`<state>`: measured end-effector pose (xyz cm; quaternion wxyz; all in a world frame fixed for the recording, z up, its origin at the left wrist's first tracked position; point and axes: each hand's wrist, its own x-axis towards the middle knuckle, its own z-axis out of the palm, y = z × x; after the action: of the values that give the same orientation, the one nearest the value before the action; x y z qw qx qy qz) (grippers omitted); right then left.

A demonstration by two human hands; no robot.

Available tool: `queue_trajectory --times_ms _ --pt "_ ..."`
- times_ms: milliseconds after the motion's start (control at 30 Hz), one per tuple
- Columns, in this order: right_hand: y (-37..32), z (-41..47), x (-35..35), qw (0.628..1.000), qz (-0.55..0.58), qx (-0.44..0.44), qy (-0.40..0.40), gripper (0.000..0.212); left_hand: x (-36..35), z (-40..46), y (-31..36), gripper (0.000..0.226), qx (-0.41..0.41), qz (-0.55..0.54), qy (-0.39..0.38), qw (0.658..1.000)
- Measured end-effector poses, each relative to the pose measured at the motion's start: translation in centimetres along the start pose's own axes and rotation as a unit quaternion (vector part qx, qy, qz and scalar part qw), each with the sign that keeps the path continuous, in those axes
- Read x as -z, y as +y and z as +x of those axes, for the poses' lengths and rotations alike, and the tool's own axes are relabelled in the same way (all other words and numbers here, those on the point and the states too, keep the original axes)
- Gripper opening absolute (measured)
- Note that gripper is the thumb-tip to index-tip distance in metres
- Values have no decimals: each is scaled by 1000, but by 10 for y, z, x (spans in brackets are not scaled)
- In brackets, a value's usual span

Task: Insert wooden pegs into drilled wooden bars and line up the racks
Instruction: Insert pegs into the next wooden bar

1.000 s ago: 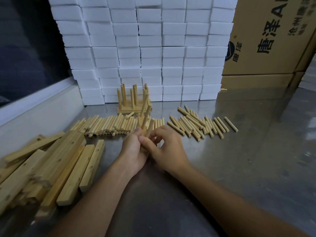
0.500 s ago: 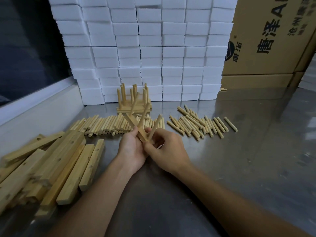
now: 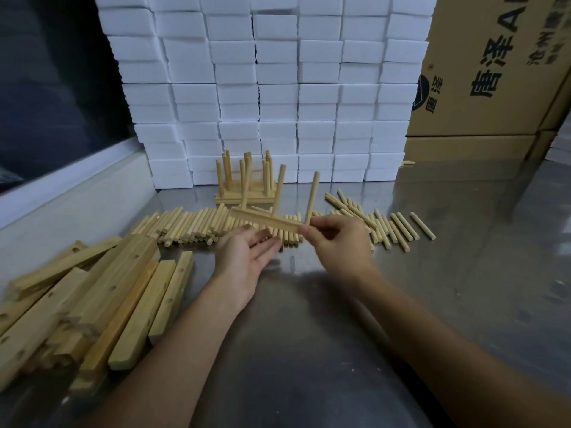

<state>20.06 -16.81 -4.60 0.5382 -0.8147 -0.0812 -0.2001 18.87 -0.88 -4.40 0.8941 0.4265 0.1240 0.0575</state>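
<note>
The right hand point(image 3: 338, 239) pinches the near end of a pale wooden bar with three upright pegs point(image 3: 267, 219), held level above the row of loose round wooden pegs point(image 3: 197, 225) on the grey metal table point(image 3: 309, 335). The left hand point(image 3: 244, 257) lies just under the bar, fingers point(image 3: 265, 247) relaxed and holding nothing. Finished pegged racks point(image 3: 245, 183) stand behind, against stacked white foam blocks point(image 3: 278, 88). Drilled flat wooden bars point(image 3: 102, 301) are piled at left. The brown cardboard carton point(image 3: 494, 63) reads "唐泽".
</note>
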Motion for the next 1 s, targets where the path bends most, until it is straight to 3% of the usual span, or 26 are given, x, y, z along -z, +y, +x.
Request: queue_trajectory --times_ms 67,167,233,433,667,1000 --pt "-1 11 6 1000 -10 -14 17 12 6 3 2 20 -94 152 54 982" --pt "0 38 10 999 -36 -21 33 17 16 4 2 23 -240 427 71 869" --pt "2 60 9 997 -66 -9 32 21 20 6 1 25 -271 507 74 815" --pt "17 110 -9 992 -124 2 30 18 20 12 3 27 -211 480 116 844" --pt "36 135 -29 985 -171 7 -28 8 18 14 0 22 -195 538 128 810" --pt "37 152 -61 971 -211 23 -113 14 14 12 -1 22 -194 563 146 790"
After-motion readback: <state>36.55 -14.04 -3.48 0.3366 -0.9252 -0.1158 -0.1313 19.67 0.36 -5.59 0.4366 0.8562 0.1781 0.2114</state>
